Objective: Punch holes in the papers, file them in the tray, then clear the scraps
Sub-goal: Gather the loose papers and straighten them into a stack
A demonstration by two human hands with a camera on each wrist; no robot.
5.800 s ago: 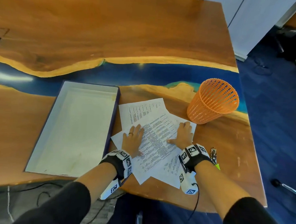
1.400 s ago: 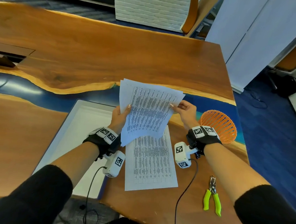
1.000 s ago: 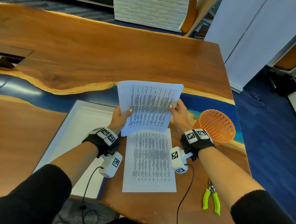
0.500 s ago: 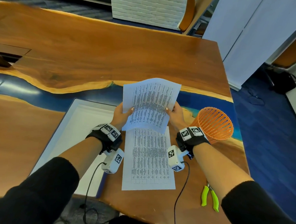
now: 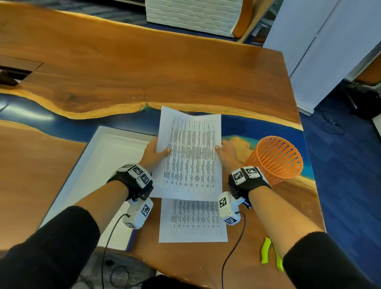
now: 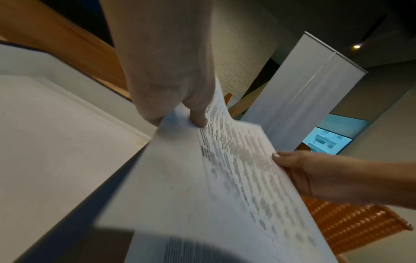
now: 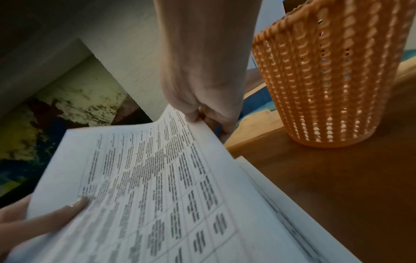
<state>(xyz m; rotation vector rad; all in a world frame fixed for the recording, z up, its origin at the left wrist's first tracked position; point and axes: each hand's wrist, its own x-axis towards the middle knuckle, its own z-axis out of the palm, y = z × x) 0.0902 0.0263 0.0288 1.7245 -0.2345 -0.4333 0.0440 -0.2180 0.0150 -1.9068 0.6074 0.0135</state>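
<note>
Held papers (image 5: 190, 157): a printed stack, lifted off the table (image 5: 145, 64) and tilted, its near edge overlapping the loose sheet (image 5: 193, 221) that lies flat on the table.
Left hand (image 5: 153, 153): pinches the stack's left edge, thumb on the printed face.
Right hand (image 5: 227, 154): pinches the right edge the same way, thumb on top, fingers underneath.
Tray (image 5: 99, 172): white, shallow, dark-rimmed; just left of the loose sheet.
Basket (image 5: 274, 159): orange mesh, upright, to the right of the loose sheet, near the right hand.
Punch (image 5: 270, 253): lime-green handles, on the table right of the loose sheet; partly hidden by the right forearm.
</note>
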